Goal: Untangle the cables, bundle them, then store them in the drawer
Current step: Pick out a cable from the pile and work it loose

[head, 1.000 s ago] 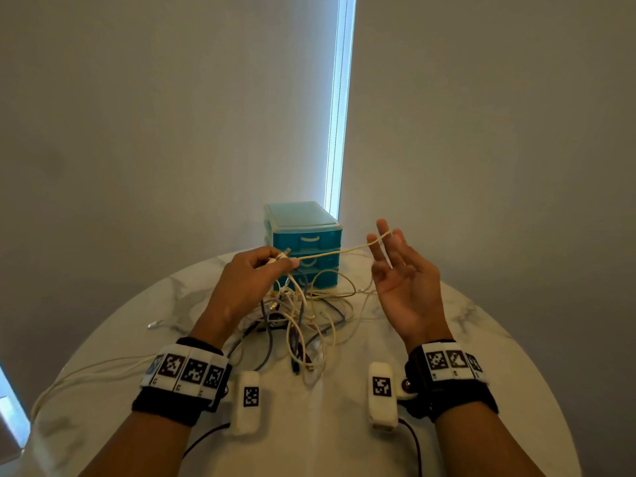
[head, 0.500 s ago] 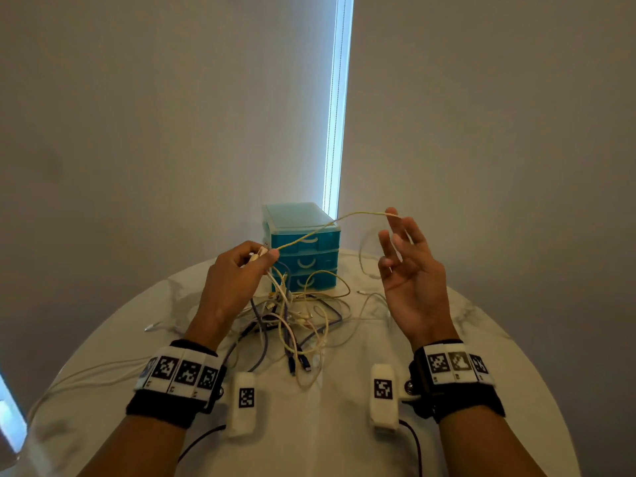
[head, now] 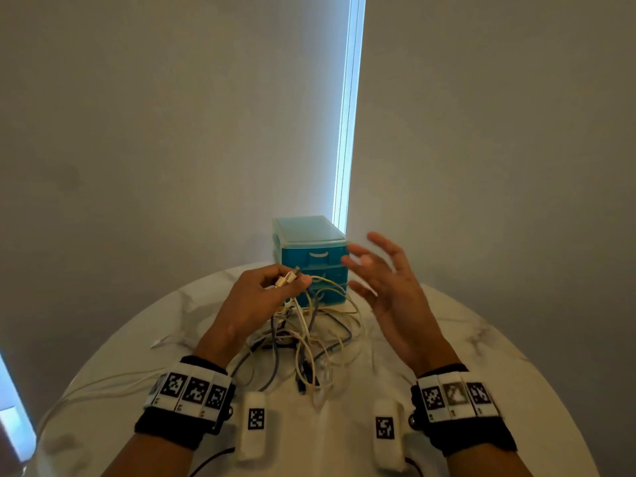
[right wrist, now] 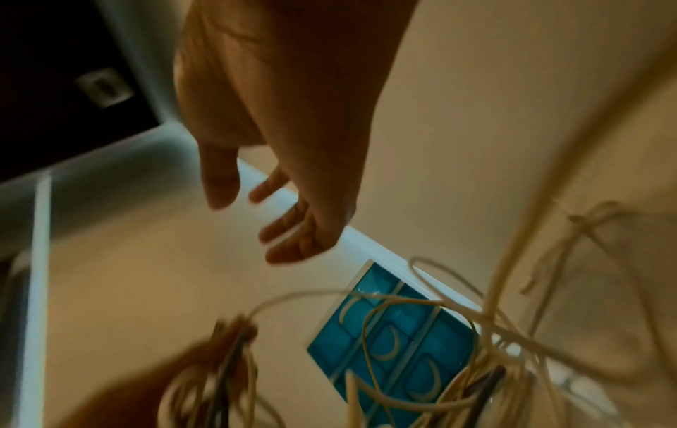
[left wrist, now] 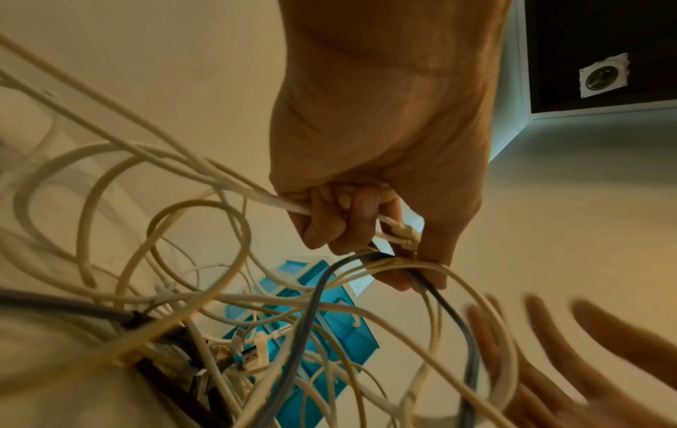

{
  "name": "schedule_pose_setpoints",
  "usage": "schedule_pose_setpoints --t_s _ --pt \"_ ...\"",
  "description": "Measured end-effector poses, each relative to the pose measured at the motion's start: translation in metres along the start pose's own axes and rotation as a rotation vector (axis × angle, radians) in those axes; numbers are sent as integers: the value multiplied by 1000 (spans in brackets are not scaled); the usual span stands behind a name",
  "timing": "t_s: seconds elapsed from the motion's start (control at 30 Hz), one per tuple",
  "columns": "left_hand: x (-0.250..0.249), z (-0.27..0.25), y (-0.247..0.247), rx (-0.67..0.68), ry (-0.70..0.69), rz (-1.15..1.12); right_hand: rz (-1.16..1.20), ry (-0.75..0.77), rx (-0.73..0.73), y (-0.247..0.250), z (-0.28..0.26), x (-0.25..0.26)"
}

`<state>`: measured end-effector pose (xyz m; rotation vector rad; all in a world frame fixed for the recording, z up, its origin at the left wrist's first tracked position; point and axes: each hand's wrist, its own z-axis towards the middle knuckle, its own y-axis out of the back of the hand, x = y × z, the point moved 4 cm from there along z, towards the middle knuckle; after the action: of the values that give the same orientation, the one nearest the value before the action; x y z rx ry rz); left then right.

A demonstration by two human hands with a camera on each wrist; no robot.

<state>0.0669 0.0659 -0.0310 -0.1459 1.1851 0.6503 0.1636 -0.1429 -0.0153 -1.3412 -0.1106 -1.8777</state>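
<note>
A tangle of cream and dark cables (head: 303, 342) lies on the round marble table (head: 464, 346), in front of a small blue three-drawer unit (head: 311, 254) with its drawers closed. My left hand (head: 272, 287) is raised over the tangle and pinches a bunch of cable ends with white plugs (head: 286, 277); the left wrist view shows its fingers (left wrist: 351, 220) curled round several cables (left wrist: 256, 304). My right hand (head: 375, 270) hovers to the right of the drawer unit (right wrist: 392, 338), fingers (right wrist: 285, 228) spread and holding nothing.
Two white cables (head: 103, 383) trail off the table's left edge, and a loose white plug end (head: 158, 343) lies left of the tangle. A wall stands close behind the drawer unit, with a bright window strip (head: 347, 132).
The cream cable that ran from my left hand over my right fingers has left the right hand. That hand now has spread, bare fingers. My left hand still holds the cable ends.
</note>
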Motion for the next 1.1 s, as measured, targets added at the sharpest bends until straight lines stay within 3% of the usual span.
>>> schedule_pose_setpoints --t_s 0.13,0.23,0.33,0.47,0.53,0.67,0.83,0.9,1.0,1.1 --pt "-5 -2 -4 58 -37 36 -427 16 96 -18 -1 -27" --pt "-5 -2 -2 49 -44 55 -562 29 50 -9 0 -34" --pt "-4 -2 -2 95 -50 92 -428 82 -133 3 2 -24" --pt "2 -5 -10 218 -97 254 92 146 -284 18 5 2" --pt "4 -4 -11 226 -107 299 208 109 -329 30 6 6" --pt "5 -1 -6 140 -99 286 -115 23 -342 40 11 -7" --pt "5 -3 -11 164 -126 285 -638 73 56 -5 7 -24" --pt "6 -2 -10 156 -136 282 -725 54 126 -10 6 -39" --pt "7 0 -7 130 -127 306 -786 42 -12 -4 5 -45" --pt "11 -1 -8 176 -110 323 -597 148 -217 3 4 -32"
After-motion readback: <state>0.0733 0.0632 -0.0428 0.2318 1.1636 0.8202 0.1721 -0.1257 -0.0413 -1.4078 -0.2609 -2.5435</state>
